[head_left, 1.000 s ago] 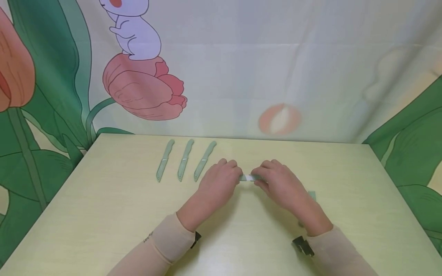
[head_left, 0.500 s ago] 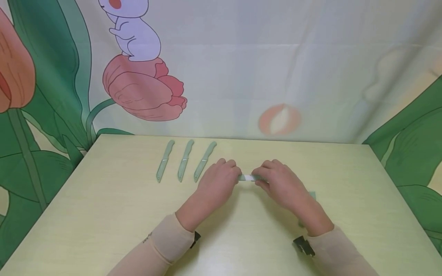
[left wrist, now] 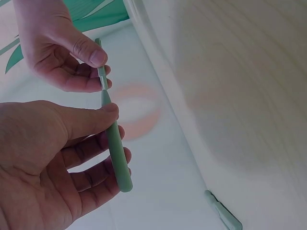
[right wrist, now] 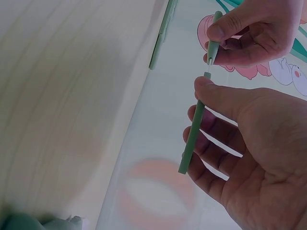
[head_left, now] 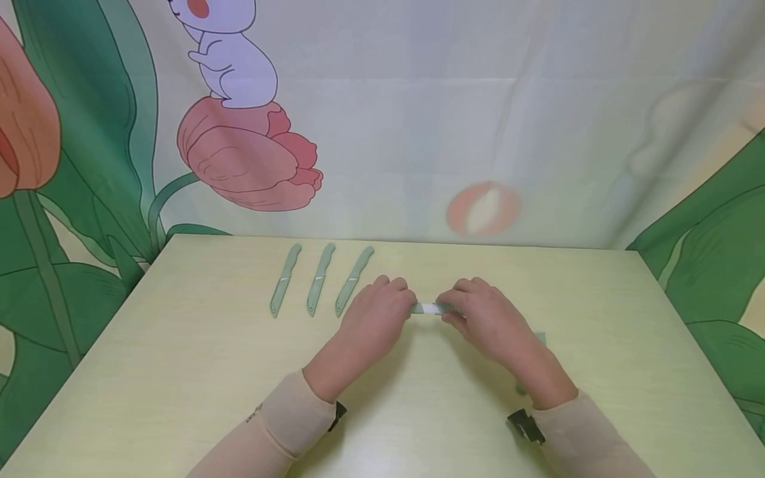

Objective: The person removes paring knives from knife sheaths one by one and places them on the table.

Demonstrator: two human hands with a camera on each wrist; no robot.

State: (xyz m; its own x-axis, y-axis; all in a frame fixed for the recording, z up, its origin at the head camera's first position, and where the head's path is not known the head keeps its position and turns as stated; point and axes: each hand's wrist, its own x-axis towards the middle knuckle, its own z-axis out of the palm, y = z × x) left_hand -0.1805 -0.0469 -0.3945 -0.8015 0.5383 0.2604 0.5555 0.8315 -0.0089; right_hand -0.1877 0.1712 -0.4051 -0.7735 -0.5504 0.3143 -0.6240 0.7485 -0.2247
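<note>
Both hands hold one green knife over the table, lying about level in the head view. My left hand [head_left: 378, 311] pinches its rounded handle [left wrist: 117, 153] between thumb and fingers. My right hand [head_left: 487, 315] grips the flat-ended green sheath [right wrist: 193, 129] at the other end. A short pale stretch of blade [head_left: 429, 309] shows between the two hands. Three more green knives [head_left: 287, 279] lie side by side on the table, to the left of my left hand. Under my right forearm lies another green object [head_left: 540, 337], mostly hidden.
The pale wooden table [head_left: 179, 372] ends at a printed curtain [head_left: 382, 133] with tulips and a rabbit, close behind the knives. A black clip [head_left: 526, 426] sits at the right sleeve. In the right wrist view a blurred green shape [right wrist: 29, 223] shows at the lower left.
Both hands stay almost in place. My left hand has shifted very slightly left, and the pale part between the hands looks a touch wider. The knives on the table have not moved.
</note>
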